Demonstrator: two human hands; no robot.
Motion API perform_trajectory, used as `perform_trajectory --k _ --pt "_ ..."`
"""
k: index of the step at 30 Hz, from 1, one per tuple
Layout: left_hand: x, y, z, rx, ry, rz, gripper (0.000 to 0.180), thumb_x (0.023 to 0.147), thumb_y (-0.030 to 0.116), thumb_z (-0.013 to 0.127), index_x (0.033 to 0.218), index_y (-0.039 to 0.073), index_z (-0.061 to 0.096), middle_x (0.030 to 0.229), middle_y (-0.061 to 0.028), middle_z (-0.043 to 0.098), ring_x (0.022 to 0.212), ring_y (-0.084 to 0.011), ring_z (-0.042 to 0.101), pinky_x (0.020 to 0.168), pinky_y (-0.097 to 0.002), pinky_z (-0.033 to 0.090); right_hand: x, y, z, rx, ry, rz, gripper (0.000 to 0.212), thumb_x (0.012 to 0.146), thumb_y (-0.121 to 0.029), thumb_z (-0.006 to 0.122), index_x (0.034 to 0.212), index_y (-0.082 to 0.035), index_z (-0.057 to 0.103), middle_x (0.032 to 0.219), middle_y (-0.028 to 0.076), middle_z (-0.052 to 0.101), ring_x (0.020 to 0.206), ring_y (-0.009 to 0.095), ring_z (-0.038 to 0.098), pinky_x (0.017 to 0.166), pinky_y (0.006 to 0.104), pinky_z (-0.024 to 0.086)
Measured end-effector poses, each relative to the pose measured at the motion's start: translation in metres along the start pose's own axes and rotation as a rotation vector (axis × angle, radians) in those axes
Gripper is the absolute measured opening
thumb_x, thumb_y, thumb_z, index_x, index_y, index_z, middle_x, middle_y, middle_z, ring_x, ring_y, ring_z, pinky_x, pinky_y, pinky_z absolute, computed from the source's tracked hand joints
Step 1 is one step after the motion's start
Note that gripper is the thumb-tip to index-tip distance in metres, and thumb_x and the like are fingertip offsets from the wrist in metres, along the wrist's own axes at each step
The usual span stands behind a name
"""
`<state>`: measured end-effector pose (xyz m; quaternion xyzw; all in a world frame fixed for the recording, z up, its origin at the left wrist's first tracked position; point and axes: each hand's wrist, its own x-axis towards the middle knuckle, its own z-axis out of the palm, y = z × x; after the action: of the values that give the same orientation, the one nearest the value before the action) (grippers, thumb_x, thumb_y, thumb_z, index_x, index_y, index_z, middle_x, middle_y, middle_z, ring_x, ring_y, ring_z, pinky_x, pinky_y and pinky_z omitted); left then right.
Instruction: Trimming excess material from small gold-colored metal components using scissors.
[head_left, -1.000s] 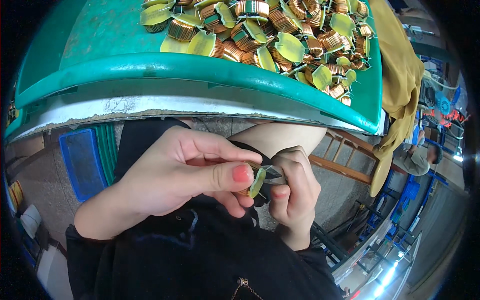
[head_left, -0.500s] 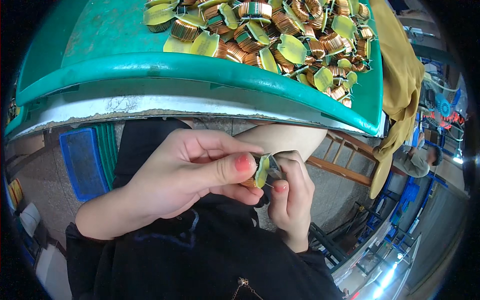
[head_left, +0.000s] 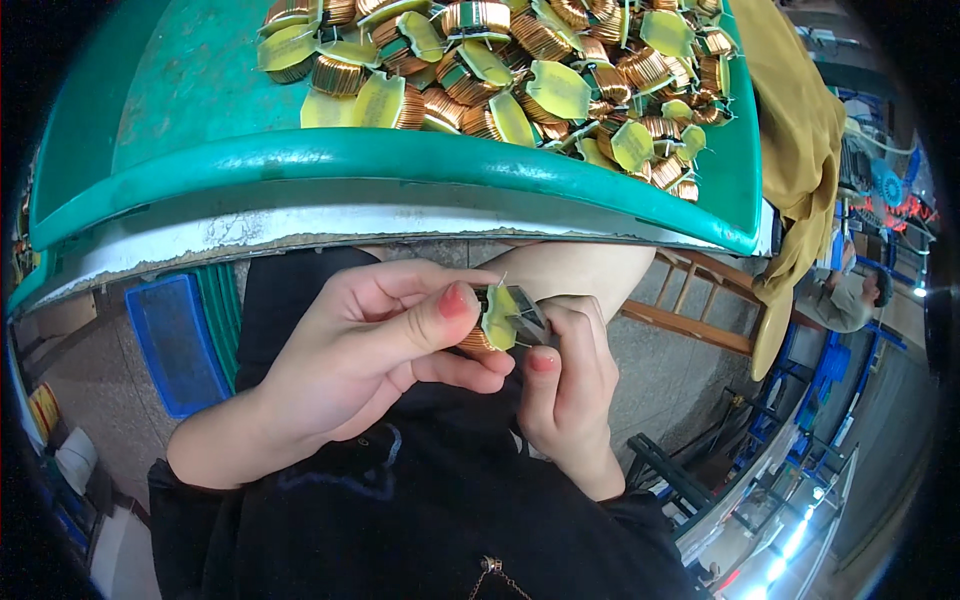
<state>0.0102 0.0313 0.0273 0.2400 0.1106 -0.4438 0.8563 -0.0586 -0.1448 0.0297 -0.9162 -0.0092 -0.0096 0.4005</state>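
In front of my torso, my left hand (head_left: 365,345) pinches a copper-wound toroidal coil (head_left: 499,320) between thumb and fingers. The coil's yellow plate faces right, and a thin wire lead sticks up from its top. My right hand (head_left: 575,385) is closed on a small grey metal tool (head_left: 530,318) with a flat, wedge-shaped end. That end lies against or just in front of the yellow plate; contact is unclear. My right fingers hide the rest of the tool, so its exact kind does not show.
A green tray (head_left: 400,155) on the table ahead holds several similar coils (head_left: 558,90) heaped at its right. Mustard cloth (head_left: 800,170) hangs beside it. A blue crate (head_left: 178,345) stands at lower left, a wooden stool (head_left: 685,325) at right. Another person (head_left: 845,300) sits far right.
Both hands have shifted a little left with the coil. Its yellow plate now faces me more, and more of the metal tool's end shows.
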Motion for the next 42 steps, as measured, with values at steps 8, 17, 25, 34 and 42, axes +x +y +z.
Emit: perform_trajectory --k 8,17,25,34,42 --pt "-0.002 -0.001 -0.003 -0.001 -0.016 0.000 0.030 0.089 0.011 0.059 0.111 -0.008 0.055 0.093 -0.0179 0.062 0.077 -0.0217 0.065 0.068 -0.0277 0.056 0.006 -0.007 0.001 0.057 -0.029 -0.020 0.020 0.084 -0.015 0.055 0.095 0.003 0.052 0.088 0.015 0.052 0.074 0.028 0.047 0.069 0.0345 0.041" --pt "-0.005 0.004 -0.003 0.106 -0.023 -0.037 0.030 0.088 0.013 0.061 0.109 -0.008 0.056 0.091 -0.0174 0.062 0.075 -0.0213 0.065 0.067 -0.0273 0.057 0.008 0.001 -0.006 0.014 -0.069 -0.154 0.017 0.083 -0.012 0.055 0.091 0.002 0.053 0.080 0.014 0.052 0.066 0.028 0.047 0.062 0.0329 0.042" --pt "-0.002 0.002 0.003 0.136 0.090 -0.079 0.033 0.085 0.005 0.060 0.115 -0.008 0.050 0.092 -0.0194 0.062 0.073 -0.0240 0.065 0.058 -0.0266 0.056 0.006 0.004 -0.006 0.007 -0.094 -0.109 0.014 0.084 -0.011 0.055 0.088 0.002 0.053 0.075 0.014 0.051 0.059 0.027 0.047 0.056 0.0327 0.042" --pt "-0.004 -0.013 -0.007 0.505 -0.033 0.322 0.047 0.070 -0.017 0.066 0.113 -0.006 0.048 0.109 -0.0167 0.056 0.088 -0.0206 0.062 0.073 -0.0246 0.055 0.002 0.007 -0.005 0.127 -0.217 0.057 0.012 0.084 -0.009 0.055 0.088 0.001 0.052 0.072 0.014 0.050 0.059 0.028 0.048 0.055 0.0344 0.041" --pt "0.001 -0.023 -0.001 0.533 0.129 0.422 0.038 0.073 -0.012 0.066 0.108 -0.005 0.052 0.105 -0.0153 0.058 0.087 -0.0181 0.062 0.077 -0.0242 0.054 0.005 0.007 0.008 -0.171 -0.027 -0.088 0.010 0.083 -0.009 0.054 0.088 0.000 0.052 0.073 0.014 0.049 0.058 0.028 0.046 0.055 0.0340 0.041"
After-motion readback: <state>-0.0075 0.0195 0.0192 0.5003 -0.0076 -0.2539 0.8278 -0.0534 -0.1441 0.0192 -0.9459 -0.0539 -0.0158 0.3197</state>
